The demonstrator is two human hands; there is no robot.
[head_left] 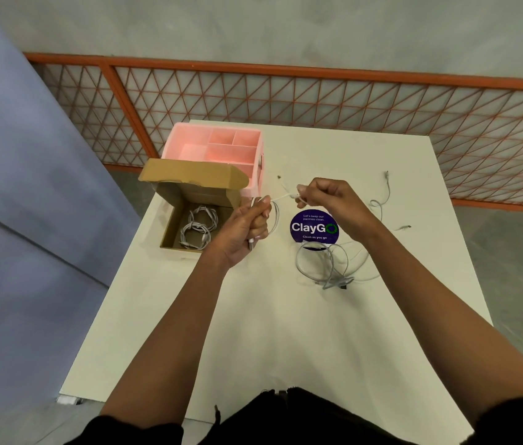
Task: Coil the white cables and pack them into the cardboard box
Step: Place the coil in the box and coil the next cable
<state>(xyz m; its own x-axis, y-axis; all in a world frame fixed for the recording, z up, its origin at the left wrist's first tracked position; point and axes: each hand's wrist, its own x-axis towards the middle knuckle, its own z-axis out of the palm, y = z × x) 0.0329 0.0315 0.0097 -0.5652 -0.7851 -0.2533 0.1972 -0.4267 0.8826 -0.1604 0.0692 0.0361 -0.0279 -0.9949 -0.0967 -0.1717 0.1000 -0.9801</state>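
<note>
Above the white table (270, 332), my left hand (244, 229) is closed around a small coil of white cable (274, 216), with a plug sticking out under the fist. My right hand (327, 200) pinches the same cable's free end, which is stretched between both hands. The open cardboard box (170, 226) stands just left of my left hand and holds two coiled white cables (197, 226). A loose tangle of white and grey cables (327, 264) lies on the table below my right hand. Another white cable (382, 200) trails to the right.
A pink plastic organiser (218, 149) with several compartments stands behind the box at the table's far left corner. A round purple ClayGo sticker (314, 227) is on the table between my hands. An orange mesh railing (286, 101) runs behind the table.
</note>
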